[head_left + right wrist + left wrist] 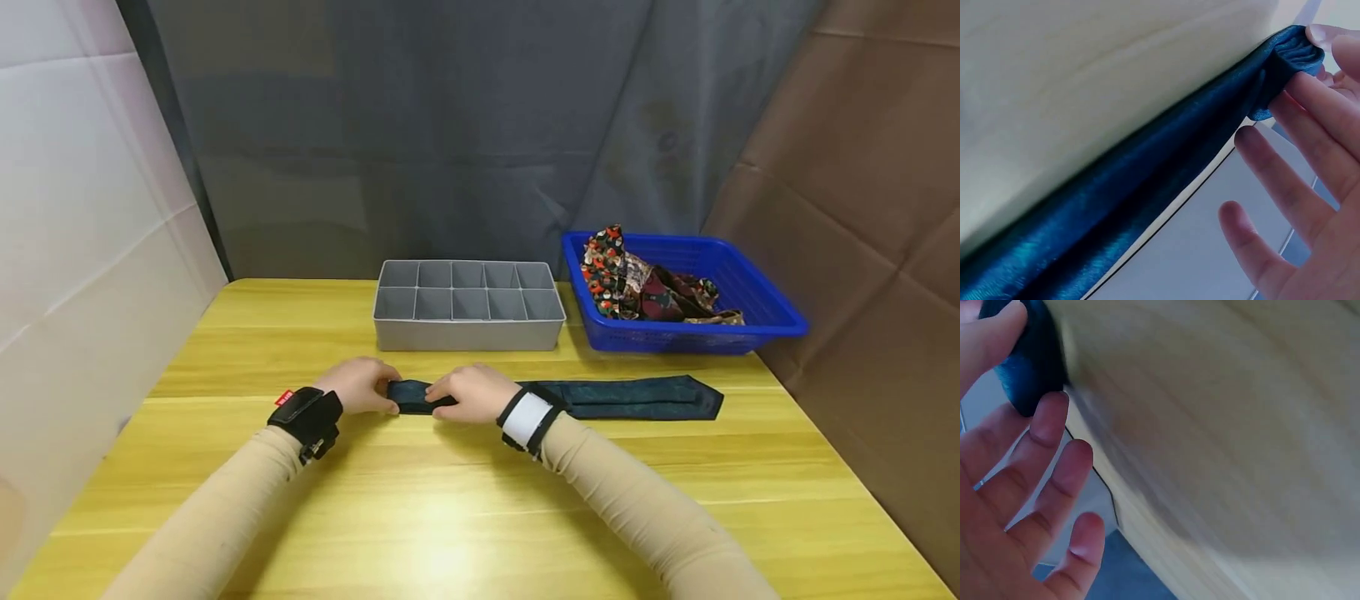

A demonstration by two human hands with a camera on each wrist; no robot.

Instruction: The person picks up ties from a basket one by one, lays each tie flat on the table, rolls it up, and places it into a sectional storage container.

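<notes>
— Where do my hands sit?

— Both forearms reach in over the yellow table [450,517]; my left hand [358,385] and right hand [474,393] meet, knuckles up, at the narrow end of the dark blue tie [637,397].

— And the grip?

— Each hand pinches the rolled end with thumb and forefinger, other fingers loose. The tie lies flat, stretching right, in front of the grey divider box [468,317] and blue basket [757,321].

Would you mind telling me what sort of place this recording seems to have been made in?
Probably a staged recording corner rather than a home: a yellow wooden table is closed in by a grey cloth backdrop and brown paper, with a grey divided box and a blue basket set out behind the tie.
</notes>
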